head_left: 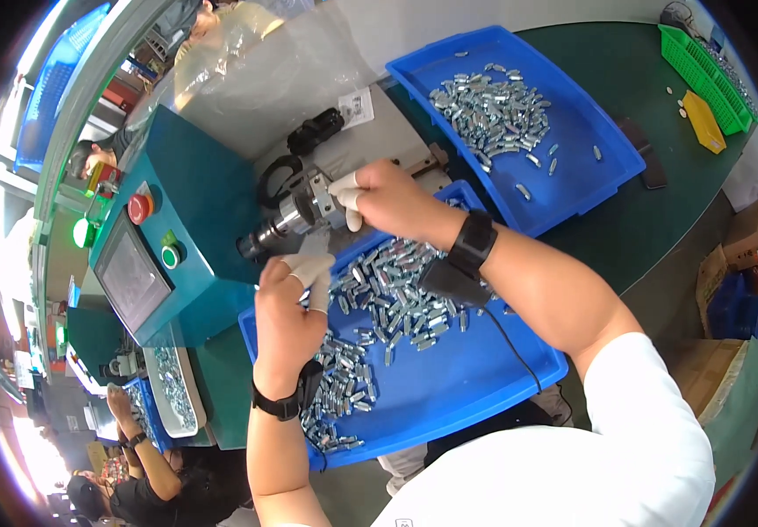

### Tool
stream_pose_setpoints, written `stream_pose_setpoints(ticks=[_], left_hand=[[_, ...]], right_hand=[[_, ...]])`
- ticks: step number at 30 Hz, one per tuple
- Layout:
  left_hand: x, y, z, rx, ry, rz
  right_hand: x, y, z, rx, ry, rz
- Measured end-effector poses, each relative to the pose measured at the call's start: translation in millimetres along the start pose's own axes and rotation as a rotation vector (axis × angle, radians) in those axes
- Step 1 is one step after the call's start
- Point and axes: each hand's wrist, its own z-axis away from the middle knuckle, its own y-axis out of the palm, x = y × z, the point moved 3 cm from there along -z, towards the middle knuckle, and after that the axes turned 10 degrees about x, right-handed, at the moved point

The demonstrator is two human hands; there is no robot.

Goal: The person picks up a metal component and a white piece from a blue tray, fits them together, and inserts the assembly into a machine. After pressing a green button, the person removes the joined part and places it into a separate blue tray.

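My right hand [387,204], white cots on its fingertips, is closed at the side of a metal clamping block [322,200]. What its fingers grip, if anything, is hidden. Just below the block, my left hand [293,303] has its cot-covered fingers curled together; whatever lies in them I cannot make out. A cylindrical metal spindle [278,227] runs from the block towards the teal machine housing [208,176]. Beneath both hands, a blue tray [449,386] holds many small shiny metal pieces [401,294], mostly along its far and left parts.
A second blue tray [576,105] with similar pieces stands at the far right. Beyond it are a green basket [704,83] and a yellow tray [704,121]. The housing carries a red button [140,208] and a screen [131,272]. Another person [146,465] works at lower left.
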Motion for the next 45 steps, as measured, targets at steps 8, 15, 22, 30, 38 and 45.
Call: stream_pose_setpoints(ticks=[8,15,22,30,38,45], left_hand=[[8.6,21.7,31.4,0.325,-0.228,0.044],[14.2,26.1,35.1,0.413,-0.338,-0.005],[22.4,32.9,38.6,0.419,-0.373,-0.004],[21.0,30.6,37.8,0.42,-0.367,0.001],[24.2,34.1,41.9,0.378,-0.304,-0.03],[14.9,31.3,36.1,0.402,-0.35,0.039]], right_hand=[[4.2,14.0,6.3,0.172,0.103,-0.316],[4.6,13.8,7.6,0.18,0.113,-0.337],[11.0,14.0,9.6,0.19,0.109,-0.307],[10.8,16.2,7.1,0.168,0.125,-0.344],[8.9,15.5,3.2,0.124,0.057,-0.287],[16.3,20.0,13.3,-0.123,-0.359,0.62]])
